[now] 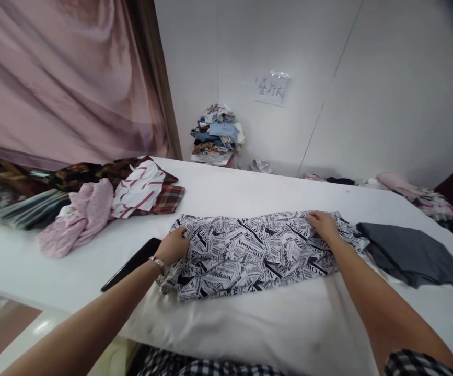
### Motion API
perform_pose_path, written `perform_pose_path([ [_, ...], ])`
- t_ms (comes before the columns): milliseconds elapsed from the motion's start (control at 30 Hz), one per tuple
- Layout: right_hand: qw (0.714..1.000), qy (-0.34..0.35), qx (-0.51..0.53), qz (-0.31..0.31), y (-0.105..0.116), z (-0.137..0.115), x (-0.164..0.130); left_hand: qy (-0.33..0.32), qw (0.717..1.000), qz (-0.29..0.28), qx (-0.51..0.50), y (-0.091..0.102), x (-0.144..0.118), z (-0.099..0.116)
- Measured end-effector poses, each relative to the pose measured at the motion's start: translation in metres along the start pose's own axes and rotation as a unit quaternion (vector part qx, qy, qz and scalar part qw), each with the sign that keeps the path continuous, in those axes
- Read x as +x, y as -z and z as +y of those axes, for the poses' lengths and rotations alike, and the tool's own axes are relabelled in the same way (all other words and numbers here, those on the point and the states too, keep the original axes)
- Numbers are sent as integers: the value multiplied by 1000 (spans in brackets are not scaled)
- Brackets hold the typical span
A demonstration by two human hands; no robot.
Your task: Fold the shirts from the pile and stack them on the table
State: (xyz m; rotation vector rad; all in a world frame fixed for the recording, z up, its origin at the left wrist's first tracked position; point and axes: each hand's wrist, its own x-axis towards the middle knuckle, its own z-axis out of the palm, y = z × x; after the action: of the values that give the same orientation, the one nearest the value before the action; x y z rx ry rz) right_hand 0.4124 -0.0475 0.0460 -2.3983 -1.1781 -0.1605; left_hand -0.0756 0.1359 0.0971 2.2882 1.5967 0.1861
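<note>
A newspaper-print garment (257,250), black and white, is laid flat across the near middle of the white bench (250,188), partly folded into a wide band. The left hand (175,245) is placed on the garment's left edge, fingers curled down onto the cloth; whether the fabric is pinched or only pressed cannot be told. A bracelet (158,262) is worn on the left wrist. The right hand (323,224) is laid on the garment's upper right part, fingers spread loosely and pressed flat on the cloth.

A black phone (132,263) is seen on the bench just left of the left hand, close to the garment's edge. A grey cloth (414,256) is spread on the bench just right of the garment, their edges near or touching. On the left far part of the bench, a heap of clothes (93,203) is noted: pink, red-striped white, plaid and dark patterned pieces. A second pile of folded clothes (216,136) is stacked against the white wall beyond the bench, below a paper note (272,89) fixed to the wall. A pink curtain (65,78) hangs at upper left.
</note>
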Motion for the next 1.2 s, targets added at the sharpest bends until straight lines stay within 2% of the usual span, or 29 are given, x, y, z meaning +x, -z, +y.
perform_pose_path([
  [100,997,63,-14,50,0,-22,-13,-15,999,15,41,7,-3,-1],
  [167,995,95,-11,31,-2,-43,-27,-52,995,62,65,6,4,-3],
  [267,989,123,-6,-78,-8,-76,-48,-174,975,115,81,-3,26,1],
  [333,977,137,-6,-163,-11,-91,-54,-240,961,103,86,-13,42,10],
  [400,964,136,-9,-228,-10,-98,-56,-253,959,64,109,-21,52,21],
  [467,958,131,-8,-256,-6,-98,-54,-232,963,19,138,-27,56,28],
  [567,965,121,-15,-232,3,-90,-47,-210,967,-15,143,-30,53,29],
  [667,974,71,-42,-213,11,-77,-42,-209,969,-7,134,-30,49,21],
  [800,967,9,-43,-250,9,-65,-37,-204,965,6,165,-27,45,12],
  [967,963,58,2,-262,2,-62,-32,-180,959,2,221,-22,36,15],
  [1067,961,61,37,-269,3,-61,-29,-163,955,-4,246,-20,31,21],
  [1133,965,56,67,-247,7,-56,-25,-152,953,4,262,-21,30,23],
  [1200,980,24,74,-181,13,-47,-21,-151,950,9,274,-24,31,22],
])
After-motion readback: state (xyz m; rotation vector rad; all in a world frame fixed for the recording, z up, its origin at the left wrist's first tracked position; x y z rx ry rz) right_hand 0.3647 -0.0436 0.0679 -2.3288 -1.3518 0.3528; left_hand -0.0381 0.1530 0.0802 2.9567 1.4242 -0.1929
